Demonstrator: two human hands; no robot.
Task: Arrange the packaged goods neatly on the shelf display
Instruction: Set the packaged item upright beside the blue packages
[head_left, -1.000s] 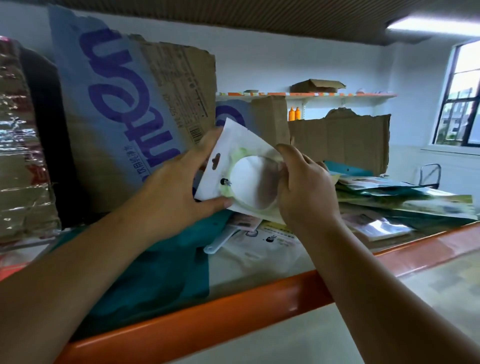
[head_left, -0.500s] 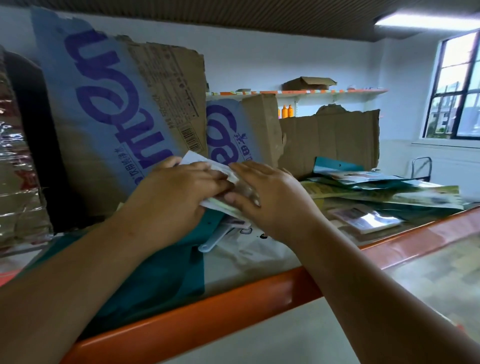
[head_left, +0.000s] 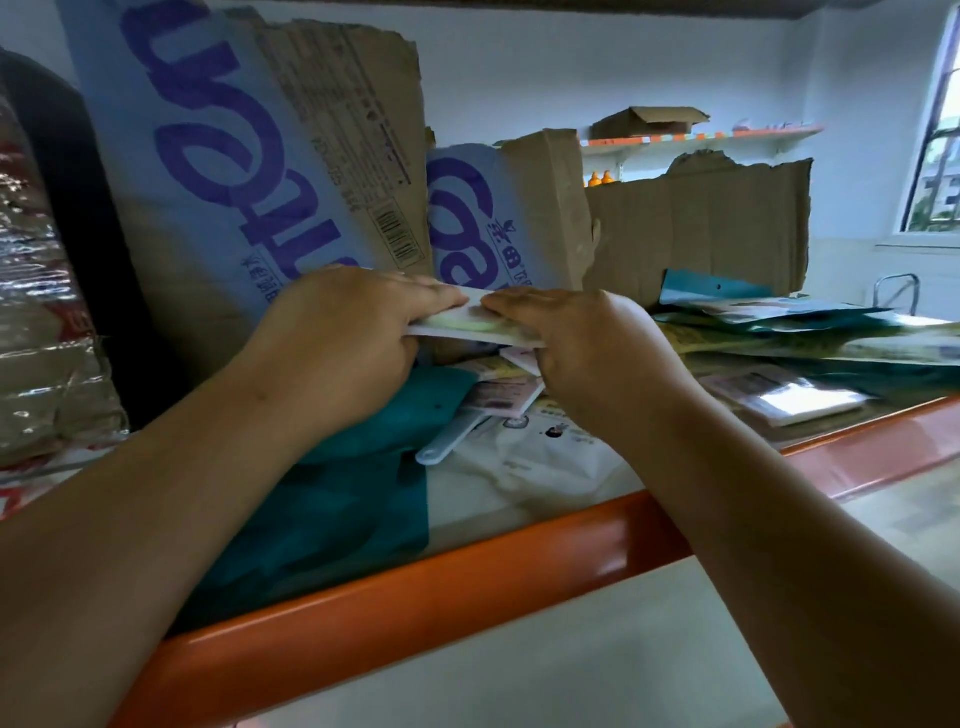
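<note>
The white packet (head_left: 470, 327) is held almost flat and edge-on between the two hands, just above the goods lying on the shelf (head_left: 441, 577) and close in front of the printed cardboard sheet (head_left: 260, 156) that stands at the back. The left hand (head_left: 337, 332) grips its left end, with the fingers (head_left: 415, 293) laid over the top face; the right hand (head_left: 582, 353) grips the right end the same way, its fingers (head_left: 524, 306) curled over the top so that the two sets of fingertips nearly meet in the middle. Both thumbs are tucked under the packet and out of sight.

Only a thin white edge and a strip of pale green on the top face show — the print cannot be read. Whether the packet's underside touches the small pink-edged packets (head_left: 511, 397) below cannot be told, as the hands cover that spot. A teal bag (head_left: 332, 499) lies under the left wrist, and a white plastic handle (head_left: 447, 441) pokes out beside it, its other end hidden. To the right, loose packets (head_left: 779, 332) lie flat in an overlapping heap — blurred and cut off by the frame edge.
</note>
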